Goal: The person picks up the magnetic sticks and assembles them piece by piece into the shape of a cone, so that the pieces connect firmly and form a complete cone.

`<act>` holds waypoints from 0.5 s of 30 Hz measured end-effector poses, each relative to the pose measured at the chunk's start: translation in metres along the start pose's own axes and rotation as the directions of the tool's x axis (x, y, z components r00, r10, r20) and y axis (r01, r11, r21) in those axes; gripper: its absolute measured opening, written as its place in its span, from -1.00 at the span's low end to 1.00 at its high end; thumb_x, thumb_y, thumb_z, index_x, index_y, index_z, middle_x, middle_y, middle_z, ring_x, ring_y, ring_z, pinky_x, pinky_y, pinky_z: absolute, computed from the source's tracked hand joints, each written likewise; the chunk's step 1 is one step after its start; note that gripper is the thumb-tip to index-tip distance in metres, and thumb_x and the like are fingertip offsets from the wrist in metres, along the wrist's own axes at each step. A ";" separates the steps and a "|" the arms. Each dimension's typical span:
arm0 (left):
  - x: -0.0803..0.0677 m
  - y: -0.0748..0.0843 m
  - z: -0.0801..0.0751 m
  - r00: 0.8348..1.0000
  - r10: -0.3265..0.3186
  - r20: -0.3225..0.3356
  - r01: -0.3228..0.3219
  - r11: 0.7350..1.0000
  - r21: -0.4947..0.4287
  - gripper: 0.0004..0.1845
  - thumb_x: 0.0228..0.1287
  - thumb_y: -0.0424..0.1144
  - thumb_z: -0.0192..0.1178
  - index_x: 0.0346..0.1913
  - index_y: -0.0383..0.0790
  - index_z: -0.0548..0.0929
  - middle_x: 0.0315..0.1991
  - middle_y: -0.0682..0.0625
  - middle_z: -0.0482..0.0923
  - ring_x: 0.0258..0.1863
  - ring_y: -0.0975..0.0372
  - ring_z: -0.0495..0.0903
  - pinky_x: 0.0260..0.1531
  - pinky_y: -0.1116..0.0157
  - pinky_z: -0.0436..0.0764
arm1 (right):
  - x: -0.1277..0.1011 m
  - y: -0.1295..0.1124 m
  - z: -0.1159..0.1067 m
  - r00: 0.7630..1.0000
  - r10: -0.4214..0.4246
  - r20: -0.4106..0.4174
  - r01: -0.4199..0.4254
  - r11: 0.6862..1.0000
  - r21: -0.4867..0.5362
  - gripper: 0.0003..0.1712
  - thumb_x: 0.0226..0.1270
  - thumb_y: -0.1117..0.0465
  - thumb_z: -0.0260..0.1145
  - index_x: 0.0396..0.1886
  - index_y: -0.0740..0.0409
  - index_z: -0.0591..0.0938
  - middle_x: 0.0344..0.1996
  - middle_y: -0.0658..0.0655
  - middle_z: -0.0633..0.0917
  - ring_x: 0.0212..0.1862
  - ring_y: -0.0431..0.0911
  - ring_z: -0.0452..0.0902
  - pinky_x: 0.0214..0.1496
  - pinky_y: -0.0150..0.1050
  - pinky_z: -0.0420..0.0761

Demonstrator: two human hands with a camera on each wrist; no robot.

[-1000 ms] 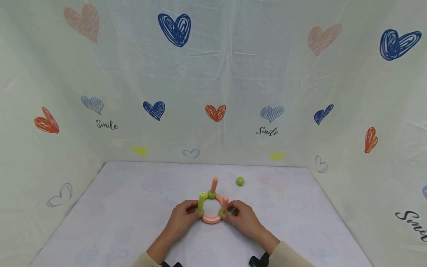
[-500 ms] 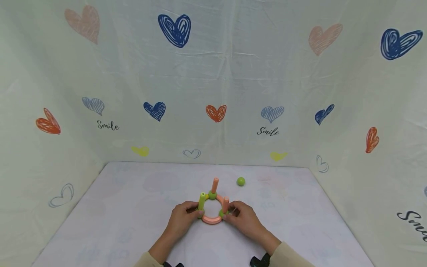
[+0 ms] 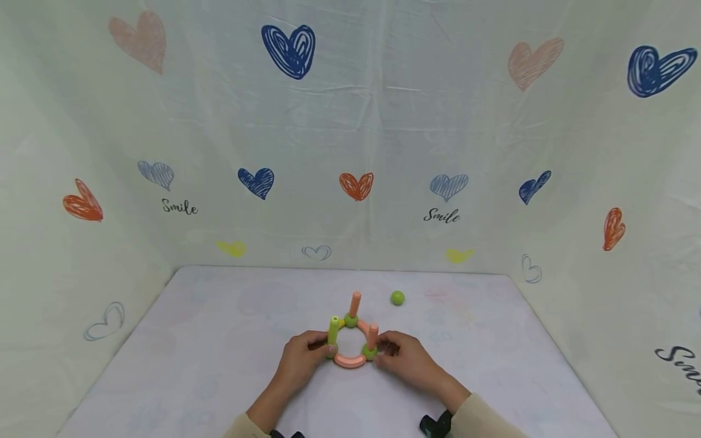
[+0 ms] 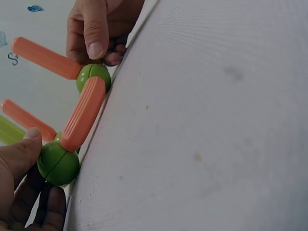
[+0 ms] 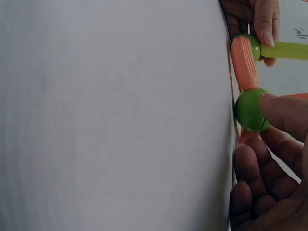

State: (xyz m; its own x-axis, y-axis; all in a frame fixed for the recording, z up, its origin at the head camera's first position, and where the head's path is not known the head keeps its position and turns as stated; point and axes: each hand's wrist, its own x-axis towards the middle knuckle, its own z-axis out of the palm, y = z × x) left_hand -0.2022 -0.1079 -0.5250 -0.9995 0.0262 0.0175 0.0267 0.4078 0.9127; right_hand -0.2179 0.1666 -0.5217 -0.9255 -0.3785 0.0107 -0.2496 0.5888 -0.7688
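Note:
A ring of curved rods joined by green balls stands on the white table, an orange curved rod [image 3: 349, 362] at its front. Upright sticks rise from the balls: a yellow-green stick [image 3: 333, 331] at left, orange sticks at the back [image 3: 355, 304] and right [image 3: 373, 336]. My left hand [image 3: 300, 360] pinches the left green ball [image 4: 58, 163] between thumb and fingers. My right hand [image 3: 404, 359] is beside the right green ball [image 3: 369, 351], fingers loosely bent; in the left wrist view its thumb stands just off that ball.
A loose green ball [image 3: 397, 298] lies behind the ring, to the right. The white table [image 3: 219, 340] meets hanging white sheeting [image 3: 306, 134] with printed hearts at the back and sides. Dark devices [image 3: 436, 424] sit at both wrists.
My right hand has drawn slightly right, its thumb coming off the right green ball. My left hand keeps its hold. The whole view has shifted a little.

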 end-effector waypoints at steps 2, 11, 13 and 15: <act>0.000 0.000 0.000 1.000 0.002 0.003 -0.002 1.000 0.001 -0.58 0.21 -0.16 0.56 0.07 -0.29 0.79 -0.03 -0.08 0.79 0.01 0.10 0.74 -0.05 0.18 0.76 | 0.001 0.001 -0.006 0.999 -0.007 0.047 0.007 1.000 0.015 -0.68 0.37 0.10 0.48 0.09 -0.05 0.74 -0.10 -0.09 0.73 -0.16 -0.23 0.57 -0.12 -0.34 0.59; 0.002 -0.004 0.001 1.000 -0.005 0.002 0.005 1.000 0.007 -0.59 0.22 -0.13 0.55 0.07 -0.24 0.79 -0.04 -0.04 0.79 -0.01 0.13 0.73 -0.04 0.18 0.75 | 0.015 0.009 -0.026 0.973 0.148 -0.179 -0.140 0.989 0.056 -0.68 0.42 0.11 0.47 0.08 0.13 0.76 -0.23 -0.04 0.73 -0.21 -0.17 0.57 -0.23 -0.34 0.59; 0.003 -0.004 0.002 1.000 -0.006 0.001 0.006 1.000 0.009 -0.59 0.22 -0.13 0.55 0.07 -0.24 0.79 -0.04 -0.04 0.79 -0.02 0.14 0.73 -0.04 0.19 0.75 | 0.022 0.014 -0.032 0.936 0.206 -0.285 -0.194 0.978 0.072 -0.64 0.43 0.10 0.46 0.12 0.17 0.74 -0.23 0.00 0.73 -0.20 -0.15 0.58 -0.23 -0.35 0.58; 0.002 -0.004 0.002 1.000 -0.006 0.001 0.006 1.000 0.013 -0.60 0.22 -0.14 0.55 0.07 -0.25 0.79 -0.04 -0.04 0.79 -0.02 0.14 0.73 -0.04 0.18 0.75 | 0.029 0.018 -0.039 0.899 0.246 -0.362 -0.224 0.969 0.102 -0.59 0.45 0.11 0.45 0.18 0.22 0.71 -0.19 0.07 0.75 -0.16 -0.10 0.59 -0.19 -0.32 0.58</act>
State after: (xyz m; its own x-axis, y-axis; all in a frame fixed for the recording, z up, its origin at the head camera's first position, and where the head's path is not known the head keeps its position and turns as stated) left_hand -0.2047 -0.1079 -0.5295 -0.9996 0.0241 0.0115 0.0206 0.4201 0.9072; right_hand -0.2600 0.1943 -0.5102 -0.9966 0.0632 0.0525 -0.0059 0.5828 -0.8126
